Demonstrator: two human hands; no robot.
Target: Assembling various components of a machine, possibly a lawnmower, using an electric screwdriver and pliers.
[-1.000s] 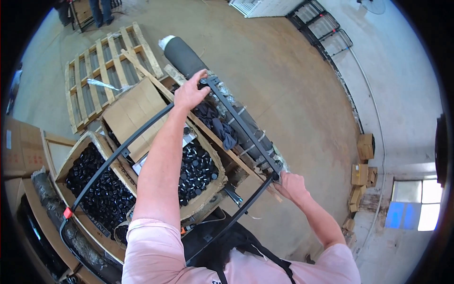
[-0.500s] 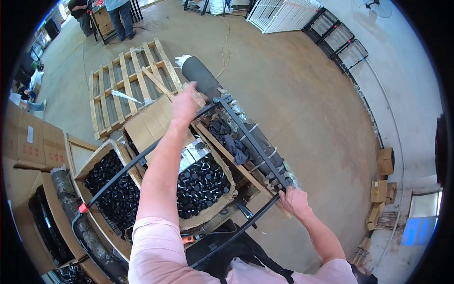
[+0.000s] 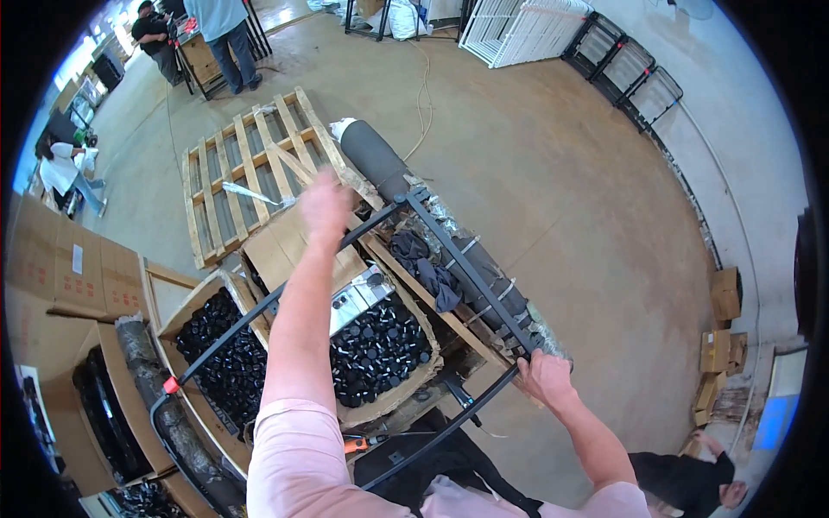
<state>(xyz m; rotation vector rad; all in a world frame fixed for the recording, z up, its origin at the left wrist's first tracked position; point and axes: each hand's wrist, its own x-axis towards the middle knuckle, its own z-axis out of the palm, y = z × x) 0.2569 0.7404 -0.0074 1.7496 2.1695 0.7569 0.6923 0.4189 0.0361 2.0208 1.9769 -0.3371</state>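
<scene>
A black metal tube frame (image 3: 485, 288) lies slanted across the work area, with a red piece (image 3: 171, 385) on its left part. My right hand (image 3: 547, 378) is closed around the frame's near right corner. Smeared by motion, my left hand (image 3: 326, 205) is above the frame's far bar, over a flat cardboard sheet (image 3: 278, 246); its fingers cannot be made out. Below my left forearm is a carton of small black plastic caps (image 3: 380, 350), with a silvery metal box (image 3: 361, 298) at its far side. A second carton of black plastic parts (image 3: 223, 350) stands to the left.
A wooden pallet (image 3: 250, 173) lies beyond the cartons, beside a grey wrapped roll (image 3: 371, 155). Dark cloth (image 3: 427, 268) rests by a wooden plank. An orange-handled tool (image 3: 356, 445) is near my body. Other people are at far left and lower right; small cartons (image 3: 715, 350) line the right wall.
My left hand has swept slightly left and down off the frame's far corner area, still blurred. The right hand keeps its hold. A person in black has come into view at lower right.
</scene>
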